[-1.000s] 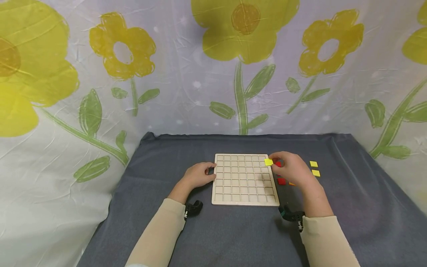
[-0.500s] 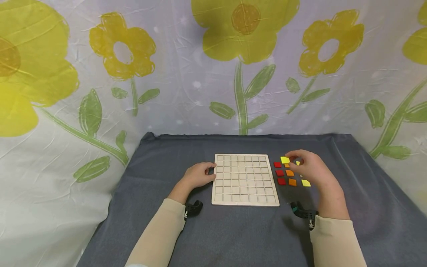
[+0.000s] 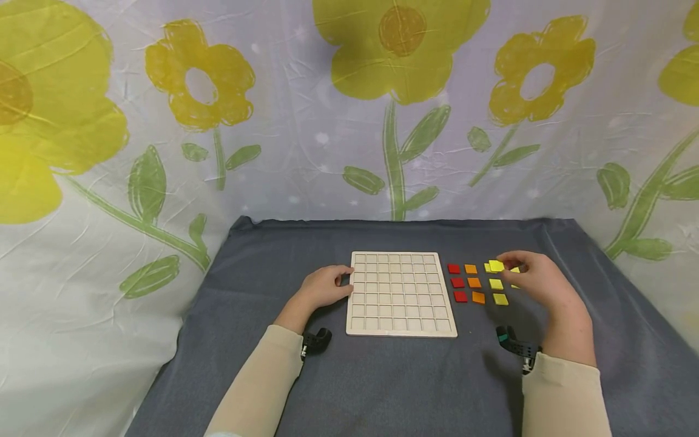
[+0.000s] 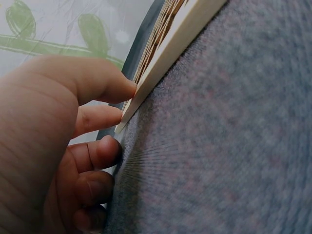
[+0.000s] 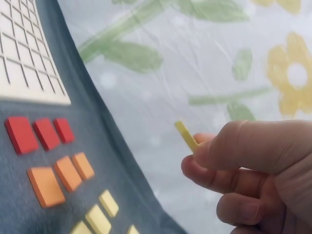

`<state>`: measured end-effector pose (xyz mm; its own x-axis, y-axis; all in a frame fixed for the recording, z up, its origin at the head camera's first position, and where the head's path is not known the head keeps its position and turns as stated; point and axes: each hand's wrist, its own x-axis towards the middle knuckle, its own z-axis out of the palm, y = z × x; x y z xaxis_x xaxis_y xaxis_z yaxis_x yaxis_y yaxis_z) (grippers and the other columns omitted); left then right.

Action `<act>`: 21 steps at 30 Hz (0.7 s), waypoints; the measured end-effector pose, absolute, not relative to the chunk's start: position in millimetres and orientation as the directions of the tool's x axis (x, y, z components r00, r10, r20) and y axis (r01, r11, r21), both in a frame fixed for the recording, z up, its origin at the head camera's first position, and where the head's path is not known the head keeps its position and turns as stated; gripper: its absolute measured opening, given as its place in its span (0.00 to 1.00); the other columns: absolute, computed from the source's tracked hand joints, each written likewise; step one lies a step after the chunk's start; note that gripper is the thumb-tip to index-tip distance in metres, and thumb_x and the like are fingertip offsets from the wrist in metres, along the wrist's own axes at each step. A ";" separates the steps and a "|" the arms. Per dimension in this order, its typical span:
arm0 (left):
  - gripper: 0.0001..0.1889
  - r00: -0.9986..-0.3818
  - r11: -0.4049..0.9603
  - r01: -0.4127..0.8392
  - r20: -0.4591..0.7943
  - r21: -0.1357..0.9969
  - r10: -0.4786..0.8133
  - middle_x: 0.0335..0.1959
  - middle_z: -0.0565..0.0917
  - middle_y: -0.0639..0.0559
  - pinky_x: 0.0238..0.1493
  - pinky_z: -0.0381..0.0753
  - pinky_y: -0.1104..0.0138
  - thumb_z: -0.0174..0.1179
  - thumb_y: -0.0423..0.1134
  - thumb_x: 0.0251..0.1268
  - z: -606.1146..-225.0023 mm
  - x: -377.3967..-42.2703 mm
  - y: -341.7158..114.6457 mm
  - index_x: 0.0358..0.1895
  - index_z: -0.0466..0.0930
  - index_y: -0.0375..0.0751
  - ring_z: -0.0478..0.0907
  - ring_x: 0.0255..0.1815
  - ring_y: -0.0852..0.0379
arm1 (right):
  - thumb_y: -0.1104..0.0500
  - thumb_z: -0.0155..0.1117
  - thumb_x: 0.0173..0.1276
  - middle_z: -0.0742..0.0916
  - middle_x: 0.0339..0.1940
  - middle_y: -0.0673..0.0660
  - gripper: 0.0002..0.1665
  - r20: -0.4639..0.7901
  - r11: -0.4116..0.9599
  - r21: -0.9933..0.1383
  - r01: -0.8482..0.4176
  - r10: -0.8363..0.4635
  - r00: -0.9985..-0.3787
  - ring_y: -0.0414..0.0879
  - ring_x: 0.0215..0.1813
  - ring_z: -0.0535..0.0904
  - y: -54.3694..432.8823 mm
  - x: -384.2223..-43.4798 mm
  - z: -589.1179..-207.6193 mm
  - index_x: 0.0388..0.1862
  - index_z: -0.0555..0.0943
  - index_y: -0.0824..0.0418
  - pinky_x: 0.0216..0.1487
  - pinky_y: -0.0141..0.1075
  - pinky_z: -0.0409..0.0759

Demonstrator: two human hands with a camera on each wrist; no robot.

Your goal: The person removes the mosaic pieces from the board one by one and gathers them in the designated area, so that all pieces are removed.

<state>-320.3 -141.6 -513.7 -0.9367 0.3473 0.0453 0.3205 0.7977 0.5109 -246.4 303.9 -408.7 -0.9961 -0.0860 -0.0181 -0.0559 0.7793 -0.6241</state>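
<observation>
A pale wooden grid board (image 3: 401, 294) lies flat on the dark cloth. My left hand (image 3: 324, 285) rests at its left edge; thumb and index finger stand apart there, and the left wrist view has the fingertips (image 4: 127, 90) against the board's side. Off to the board's right, my right hand (image 3: 546, 288) pinches a thin square yellow tile (image 3: 496, 266) between thumb and fingers. The right wrist view shows that tile (image 5: 186, 136) edge-on, raised over the cloth. Beneath it in the head view are other yellow tiles (image 3: 496, 284), some partly hidden by the hand.
Beside the board runs a column of red tiles (image 3: 457, 283), then a column of orange tiles (image 3: 474, 283). Dark cloth (image 3: 404, 388) covers the table. A flower-printed curtain (image 3: 295, 152) stands behind and at both sides.
My right hand has carried the yellow tile rightward from the board's top right corner, past the red and orange tiles, to above the yellow ones. My left hand has stayed in place.
</observation>
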 end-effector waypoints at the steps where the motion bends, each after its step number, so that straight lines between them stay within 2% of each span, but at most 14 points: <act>1: 0.25 -0.937 0.798 0.320 0.046 0.511 0.347 0.24 0.75 0.55 0.25 0.61 0.63 0.64 0.50 0.69 -513.6 -320.3 -141.5 0.69 0.80 0.52 0.65 0.21 0.58 | 0.58 0.59 0.76 0.81 0.55 0.68 0.25 -0.019 0.775 -0.629 -0.056 -0.088 -0.996 0.60 0.50 0.77 307.4 -246.0 -410.2 0.67 0.76 0.68 0.44 0.49 0.77; 6: 0.25 -0.936 0.800 0.324 0.047 0.506 0.349 0.24 0.75 0.55 0.25 0.61 0.64 0.63 0.51 0.69 -514.0 -320.1 -141.8 0.69 0.80 0.53 0.65 0.21 0.59 | 0.58 0.59 0.76 0.81 0.55 0.70 0.25 -0.057 0.770 -0.637 -0.026 -0.081 -0.995 0.62 0.53 0.77 323.5 -243.8 -418.5 0.66 0.76 0.71 0.49 0.54 0.77; 12: 0.25 -0.935 0.797 0.325 0.046 0.510 0.352 0.24 0.74 0.55 0.25 0.61 0.64 0.63 0.50 0.69 -514.1 -320.0 -141.6 0.68 0.80 0.52 0.65 0.22 0.59 | 0.60 0.58 0.76 0.78 0.59 0.76 0.26 -0.145 0.769 -0.637 0.051 -0.055 -0.988 0.67 0.56 0.74 341.3 -240.7 -429.6 0.66 0.74 0.76 0.56 0.62 0.74; 21: 0.26 -0.935 0.800 0.324 0.042 0.505 0.351 0.23 0.75 0.55 0.25 0.62 0.63 0.63 0.50 0.70 -513.3 -320.2 -142.1 0.69 0.79 0.52 0.66 0.21 0.58 | 0.61 0.61 0.74 0.82 0.48 0.69 0.24 -0.177 0.813 -0.581 0.051 -0.065 -0.982 0.58 0.46 0.75 364.9 -244.6 -452.7 0.61 0.77 0.78 0.47 0.51 0.75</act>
<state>-320.2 -142.1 -513.3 -0.9353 0.3513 0.0425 0.3235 0.8002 0.5050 -244.6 364.9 -452.7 -0.9821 -0.0648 -0.1766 0.0508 0.8126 -0.5806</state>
